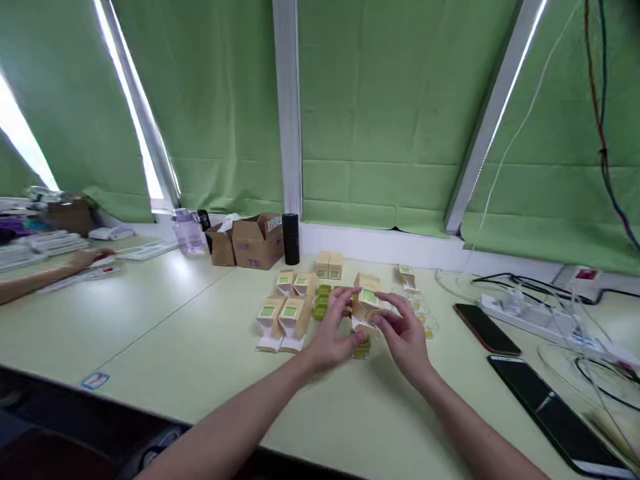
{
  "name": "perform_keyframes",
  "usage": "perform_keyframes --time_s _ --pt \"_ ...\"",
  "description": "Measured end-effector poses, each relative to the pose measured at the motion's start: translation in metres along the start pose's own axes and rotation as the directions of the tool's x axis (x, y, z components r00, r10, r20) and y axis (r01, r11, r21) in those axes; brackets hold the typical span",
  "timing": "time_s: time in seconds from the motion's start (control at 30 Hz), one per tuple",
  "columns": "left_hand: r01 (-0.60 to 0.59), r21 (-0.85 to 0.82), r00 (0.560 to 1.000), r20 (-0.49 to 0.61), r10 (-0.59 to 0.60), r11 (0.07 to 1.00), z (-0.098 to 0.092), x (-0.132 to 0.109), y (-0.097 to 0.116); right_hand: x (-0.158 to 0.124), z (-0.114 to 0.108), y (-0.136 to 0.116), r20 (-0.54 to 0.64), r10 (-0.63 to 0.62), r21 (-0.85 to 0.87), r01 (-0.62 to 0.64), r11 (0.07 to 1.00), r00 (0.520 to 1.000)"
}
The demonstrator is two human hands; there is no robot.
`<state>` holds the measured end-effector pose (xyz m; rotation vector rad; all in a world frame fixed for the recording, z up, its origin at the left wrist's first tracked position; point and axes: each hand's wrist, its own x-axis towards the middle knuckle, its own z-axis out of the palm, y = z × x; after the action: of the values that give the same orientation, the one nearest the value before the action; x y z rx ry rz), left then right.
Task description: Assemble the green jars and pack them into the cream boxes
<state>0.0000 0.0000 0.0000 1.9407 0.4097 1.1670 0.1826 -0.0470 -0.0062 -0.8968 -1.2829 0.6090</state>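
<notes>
Left hand [336, 330]: grasping a tan, angular carton [369, 297]
Right hand [406, 337]: pinching the carton's lower edge
Green pieces [321, 304]: small, glossy, squarish

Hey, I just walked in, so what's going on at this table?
A person is holding a small tan carton with both hands, the left hand at one side and the right hand at the other. To the left stand four similar cartons with white flaps showing, and two more cartons sit farther back. Small green containers lie beside them. At the far left, another person's hand rests near some white items.
</notes>
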Motion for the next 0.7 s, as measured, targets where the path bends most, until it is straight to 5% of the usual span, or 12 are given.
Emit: perform_keyframes --time_s 0.7 --pt "0.062 -0.276 0.989 -0.113 -0.096 0.959 0.0021 0.0030 0.0014 -0.0065 0.0030 -0.0064 0.142 -0.081 0.036 0.077 0.996 0.987"
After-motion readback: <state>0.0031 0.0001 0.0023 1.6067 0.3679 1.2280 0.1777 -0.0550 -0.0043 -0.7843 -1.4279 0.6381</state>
